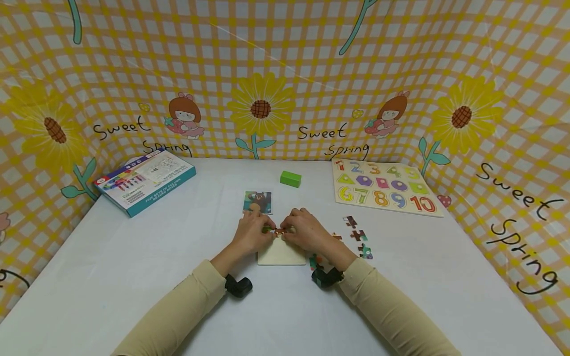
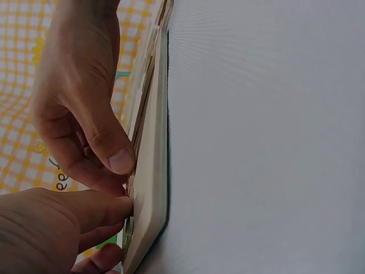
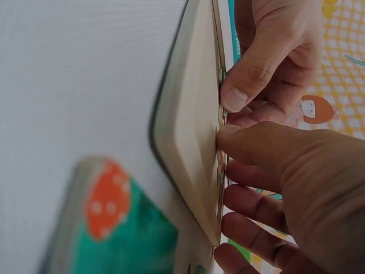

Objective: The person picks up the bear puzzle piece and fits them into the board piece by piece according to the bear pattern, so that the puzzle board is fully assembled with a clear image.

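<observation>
A pale wooden puzzle board (image 1: 281,254) lies flat on the white table, with jigsaw pieces set along its far part. My left hand (image 1: 254,232) pinches at a brown puzzle piece (image 1: 279,232) from the left, thumb and forefinger on it. From the right, my right hand (image 1: 307,231) has its thumb and forefinger on the same small area. In the right wrist view both thumbs sit close together over the board (image 3: 188,131). The fingers partly hide the pieces beneath them. Just beyond my left hand lies a bear picture card (image 1: 263,200).
Loose puzzle pieces (image 1: 358,235) lie right of the board, and a green-and-red piece (image 1: 315,261) lies near my right wrist. Farther back are a green block (image 1: 291,179), a number board (image 1: 369,183) at right and a teal-sided box (image 1: 151,180) at left. A checkered cloth (image 1: 213,64) stands behind.
</observation>
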Tool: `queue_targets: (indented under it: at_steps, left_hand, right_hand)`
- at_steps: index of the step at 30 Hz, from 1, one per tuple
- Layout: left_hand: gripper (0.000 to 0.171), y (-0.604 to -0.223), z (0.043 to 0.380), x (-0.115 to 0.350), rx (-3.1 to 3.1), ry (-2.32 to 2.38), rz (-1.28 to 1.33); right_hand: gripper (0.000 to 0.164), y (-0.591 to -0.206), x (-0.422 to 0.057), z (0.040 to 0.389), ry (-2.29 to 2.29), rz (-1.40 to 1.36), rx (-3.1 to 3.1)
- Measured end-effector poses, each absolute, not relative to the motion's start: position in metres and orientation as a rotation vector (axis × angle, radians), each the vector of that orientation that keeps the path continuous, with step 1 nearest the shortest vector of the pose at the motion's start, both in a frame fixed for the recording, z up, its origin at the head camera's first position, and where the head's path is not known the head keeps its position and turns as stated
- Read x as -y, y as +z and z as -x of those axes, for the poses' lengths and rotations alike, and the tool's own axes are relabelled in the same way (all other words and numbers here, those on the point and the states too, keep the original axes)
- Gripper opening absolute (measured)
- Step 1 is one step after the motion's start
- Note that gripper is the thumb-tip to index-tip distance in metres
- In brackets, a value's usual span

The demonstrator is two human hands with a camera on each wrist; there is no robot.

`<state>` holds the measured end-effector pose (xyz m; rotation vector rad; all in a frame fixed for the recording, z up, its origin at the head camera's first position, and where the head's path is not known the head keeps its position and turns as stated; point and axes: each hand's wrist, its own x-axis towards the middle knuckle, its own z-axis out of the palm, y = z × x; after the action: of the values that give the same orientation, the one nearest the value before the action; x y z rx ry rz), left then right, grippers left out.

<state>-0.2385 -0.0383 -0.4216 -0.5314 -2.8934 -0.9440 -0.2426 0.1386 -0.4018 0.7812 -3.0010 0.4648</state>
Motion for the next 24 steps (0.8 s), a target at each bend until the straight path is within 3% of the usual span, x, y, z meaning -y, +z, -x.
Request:
queue_targets:
  at_steps: [24]
  left_hand:
    - [0.017,-0.4213,0.2371,0.0387,2.895,-0.934,0.535]
  right_hand:
    - [0.019,-0.4013,-0.1383,0.244,0.482,-0.767,3.016]
